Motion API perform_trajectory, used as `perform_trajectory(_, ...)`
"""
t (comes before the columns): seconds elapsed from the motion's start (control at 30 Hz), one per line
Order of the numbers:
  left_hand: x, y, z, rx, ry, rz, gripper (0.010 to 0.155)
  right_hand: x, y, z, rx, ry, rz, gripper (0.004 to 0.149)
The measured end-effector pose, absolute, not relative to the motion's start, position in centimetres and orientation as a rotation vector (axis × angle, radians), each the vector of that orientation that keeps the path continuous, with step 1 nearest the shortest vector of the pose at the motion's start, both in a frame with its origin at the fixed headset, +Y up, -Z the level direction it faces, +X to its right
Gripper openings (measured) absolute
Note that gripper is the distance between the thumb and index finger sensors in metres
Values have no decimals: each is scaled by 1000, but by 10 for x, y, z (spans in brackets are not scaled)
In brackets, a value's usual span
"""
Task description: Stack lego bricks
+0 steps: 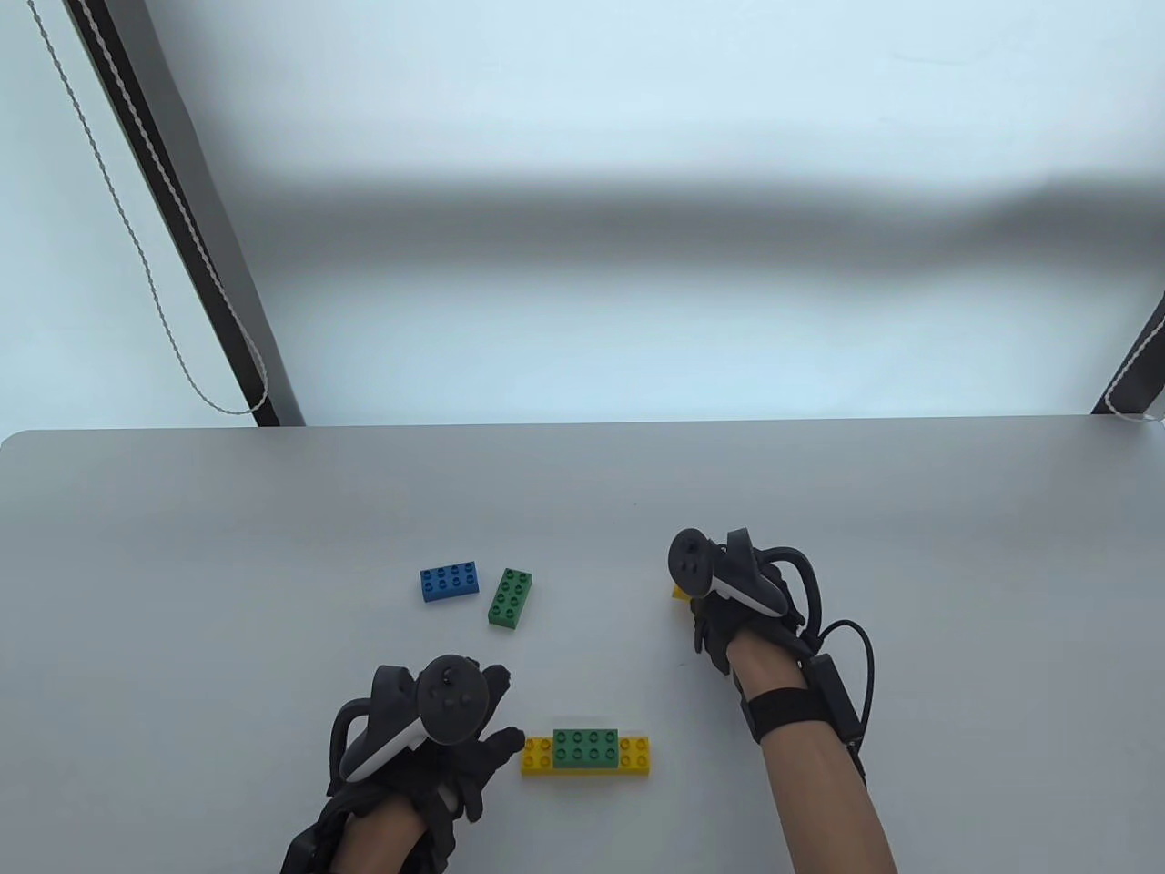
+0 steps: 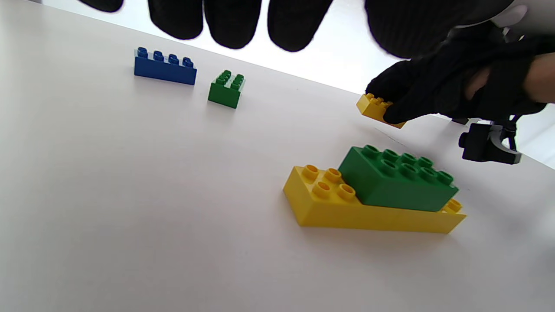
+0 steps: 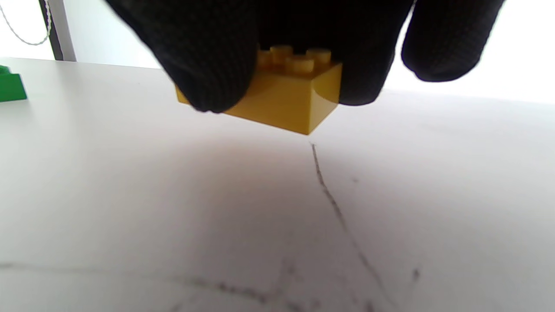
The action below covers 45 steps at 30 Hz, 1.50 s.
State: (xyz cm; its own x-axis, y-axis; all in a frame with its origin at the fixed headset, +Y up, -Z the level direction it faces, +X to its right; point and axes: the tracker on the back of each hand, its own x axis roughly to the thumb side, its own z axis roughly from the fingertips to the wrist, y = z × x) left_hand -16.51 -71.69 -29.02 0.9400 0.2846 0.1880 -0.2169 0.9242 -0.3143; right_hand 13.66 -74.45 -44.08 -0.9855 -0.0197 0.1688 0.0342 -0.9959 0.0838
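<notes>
Table view: right hand (image 1: 742, 605) fingers pinch small yellow brick (image 3: 282, 97), seemingly lifted; left fingers (image 2: 232, 21) spread.

Looks like a test room or lab, not a home. Plain gray table (image 1: 182, 546) w/ a pale blank wall (image 1: 637, 91) behind it. Black frame poles (image 1: 182, 209) stand at both sides, w/ a twisted cord (image 1: 136, 237) hanging down the left one. Both hands wear black gloves w/ a tracker (image 1: 446, 701) strapped on and wires at the wrist. Only toy bricks (image 1: 587, 754) sit on the table, set out like a test.
</notes>
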Motion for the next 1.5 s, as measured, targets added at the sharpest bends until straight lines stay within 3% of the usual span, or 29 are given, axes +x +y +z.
perform_trajectory(0.43, -159, -716, -287, -252, -262, 275, 74, 150, -722, -379, -421, -67, -3175, 66)
perform_trajectory(0.9, -159, -717, -287, -217, -264, 288, 73, 136, -707, -320, -604, -36, -3212, 65)
perform_trajectory(1.17, -158, -718, -286, -205, -269, 283, 72, 130, -720, -298, -674, -36, -3279, 65)
perform_trajectory(1.5, -153, -721, -283, -207, -282, 262, 72, 128, -740, -291, -737, -184, -3265, 65)
